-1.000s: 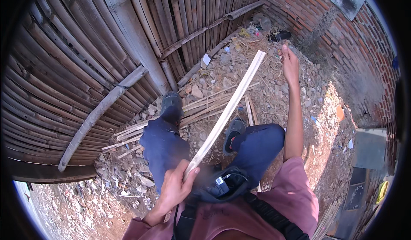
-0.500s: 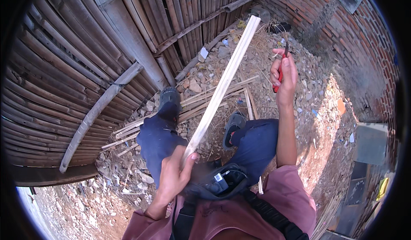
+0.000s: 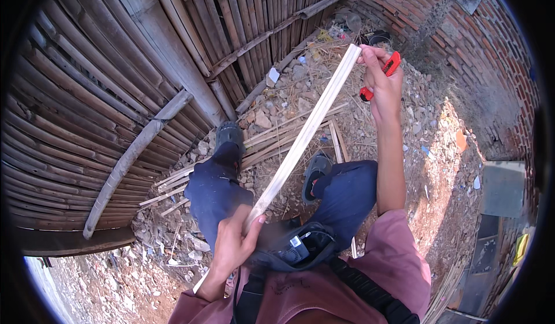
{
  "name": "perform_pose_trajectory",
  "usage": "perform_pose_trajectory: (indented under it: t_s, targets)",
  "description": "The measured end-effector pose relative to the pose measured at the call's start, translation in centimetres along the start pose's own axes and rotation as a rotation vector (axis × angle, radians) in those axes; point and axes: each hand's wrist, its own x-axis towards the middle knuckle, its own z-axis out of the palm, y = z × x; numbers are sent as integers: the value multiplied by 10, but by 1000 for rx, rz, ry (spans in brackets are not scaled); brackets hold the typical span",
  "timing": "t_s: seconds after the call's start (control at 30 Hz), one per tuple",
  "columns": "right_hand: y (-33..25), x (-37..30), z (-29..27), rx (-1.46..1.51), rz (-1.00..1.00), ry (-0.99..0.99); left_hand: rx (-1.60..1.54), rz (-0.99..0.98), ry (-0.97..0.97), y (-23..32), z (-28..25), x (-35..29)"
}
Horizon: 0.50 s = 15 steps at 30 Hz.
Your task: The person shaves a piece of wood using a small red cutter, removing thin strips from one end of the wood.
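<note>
My left hand (image 3: 231, 244) grips the lower end of a long pale wooden strip (image 3: 309, 125), thumb along its near side. The strip slants up and away to the right, in front of my legs. At its far end is my right hand (image 3: 385, 92), arm stretched out, fingertips at the strip's tip. A red cutter knife (image 3: 392, 64) is held in that same hand, lying across the fingers and showing on both sides of them. I cannot see its blade clearly.
Several thin strips (image 3: 272, 144) lie on the rubble between and beyond my feet. A bamboo wall (image 3: 75, 139) rises at the left, a brick wall (image 3: 491, 63) at the right. An open black pouch (image 3: 309, 246) hangs at my waist. Dark panels (image 3: 503, 191) stand at the far right.
My right hand has moved up to the strip's far end, and the knife has turned in its grip. The strip's far end has dropped slightly and shifted right.
</note>
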Motion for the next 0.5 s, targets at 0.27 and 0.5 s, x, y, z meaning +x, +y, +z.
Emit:
perform_pose_trajectory:
  t_s: [0.27, 0.5]
  targets:
    - [1, 26, -25, 51, -122, 76, -46, 11, 54, -6, -3, -6]
    - [13, 31, -48, -915, -283, 14, -230, -42, -37, -21, -5, -8]
